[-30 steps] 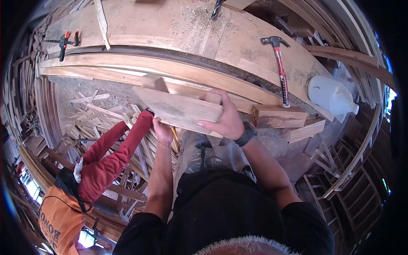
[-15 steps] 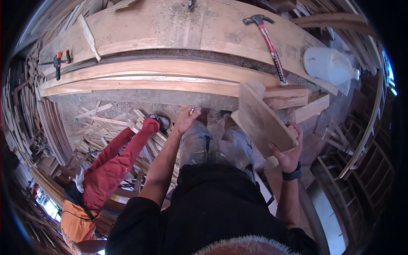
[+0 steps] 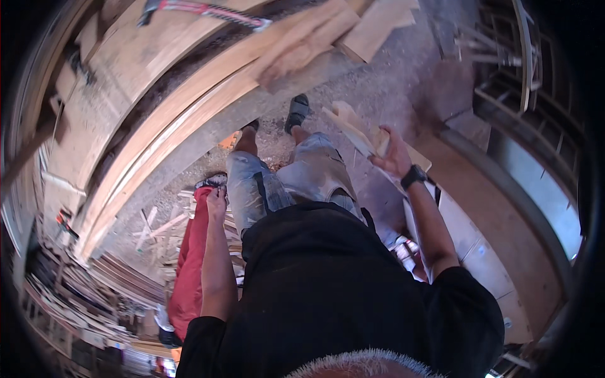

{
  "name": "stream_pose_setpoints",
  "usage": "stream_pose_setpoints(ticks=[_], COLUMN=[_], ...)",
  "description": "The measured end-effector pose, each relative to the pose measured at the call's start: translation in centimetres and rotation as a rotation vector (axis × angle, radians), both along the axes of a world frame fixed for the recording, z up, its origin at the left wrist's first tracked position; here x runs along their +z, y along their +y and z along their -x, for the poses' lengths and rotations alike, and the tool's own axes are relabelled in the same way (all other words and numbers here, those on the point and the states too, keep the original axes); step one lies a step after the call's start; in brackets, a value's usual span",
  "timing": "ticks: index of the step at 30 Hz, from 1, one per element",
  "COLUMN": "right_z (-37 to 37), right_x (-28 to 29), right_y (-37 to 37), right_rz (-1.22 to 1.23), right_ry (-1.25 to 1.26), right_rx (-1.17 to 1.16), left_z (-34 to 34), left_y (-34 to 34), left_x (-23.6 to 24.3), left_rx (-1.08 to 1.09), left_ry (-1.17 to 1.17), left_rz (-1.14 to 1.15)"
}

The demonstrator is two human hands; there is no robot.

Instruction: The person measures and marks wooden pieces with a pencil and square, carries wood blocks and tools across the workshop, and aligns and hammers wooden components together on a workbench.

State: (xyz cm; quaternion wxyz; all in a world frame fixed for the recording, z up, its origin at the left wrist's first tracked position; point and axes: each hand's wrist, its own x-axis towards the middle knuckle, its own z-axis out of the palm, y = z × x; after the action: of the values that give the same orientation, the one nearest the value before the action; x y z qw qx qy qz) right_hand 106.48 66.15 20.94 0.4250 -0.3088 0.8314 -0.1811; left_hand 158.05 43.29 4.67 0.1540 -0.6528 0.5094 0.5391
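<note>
The right hand (image 3: pixel 392 154), at about two o'clock from the person's body, is closed around a flat pale wooden board (image 3: pixel 360 133), held out over the gritty floor (image 3: pixel 391 88). The left hand (image 3: pixel 217 200) hangs empty with fingers loosely curled at ten o'clock, just beside a red cloth bundle (image 3: pixel 189 264). A red-handled hammer (image 3: pixel 208 10) lies on the long wooden bench (image 3: pixel 138 82) at eleven o'clock.

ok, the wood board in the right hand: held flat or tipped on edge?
Tipped. The right hand grips the wood board at its side, clear of the workbench, with its thin edge toward the camera.
</note>
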Motion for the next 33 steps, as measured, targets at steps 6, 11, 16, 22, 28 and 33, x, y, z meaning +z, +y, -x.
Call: stream_pose_setpoints(ticks=[6,11,16,22,28,33], right_z=[-1.8,1.9,8.7,13.8,16.9,21.0], right_x=[-7.7,-11.8,-21.4,-30.6,-35.7,-39.0], right_y=[4.3,5.4,5.7,9.9,13.4,12.4], right_rz=[-0.034,0.183,0.121,-0.109,-0.134,-0.195], right_ry=[0.469,0.578,0.284,0.073,0.402,0.433], right_rx=[-0.016,-0.204,-0.659,-0.586,-0.516,-0.506], left_z=[3.6,6.6,8.4,8.1,8.4,8.2], left_y=[-1.1,-2.5,-2.8,-1.9,-2.6,-0.5], left_x=[-2.1,-2.0,-0.3,0.5,2.1,2.2], left_rx=[-0.343,-0.400,-0.347,-0.239,-0.156,-0.111], left_ry=[0.019,-0.118,-0.197,-0.419,-0.380,-0.354], left_rz=[0.252,0.223,0.264,0.354,0.335,0.366])
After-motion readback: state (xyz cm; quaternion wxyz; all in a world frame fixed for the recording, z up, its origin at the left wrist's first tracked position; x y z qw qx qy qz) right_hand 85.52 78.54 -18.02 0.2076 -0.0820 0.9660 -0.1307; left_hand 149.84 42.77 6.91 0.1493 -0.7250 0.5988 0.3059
